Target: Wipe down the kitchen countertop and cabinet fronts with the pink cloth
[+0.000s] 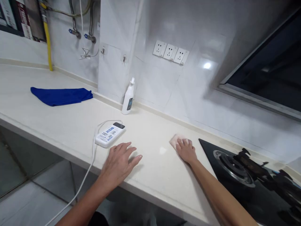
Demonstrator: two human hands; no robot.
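Note:
My right hand (186, 150) presses a pale pinkish cloth (175, 140) against the white countertop (150, 185), left of the gas stove. Part of the cloth is hidden under the fingers. My left hand (119, 160) hovers over the counter's front edge with its fingers spread and nothing in it. Just beyond that hand lies a white power bank (110, 134) with blue print and a dark display. A white cable (93, 153) runs from it over the counter edge.
A white bottle (128, 97) stands by the wall. To the left lies a blue cloth (62, 96). The black gas stove (242, 175) occupies the right side, beneath a dark range hood (268, 69). Wall sockets (171, 52) and a yellow hose (47, 44) are behind.

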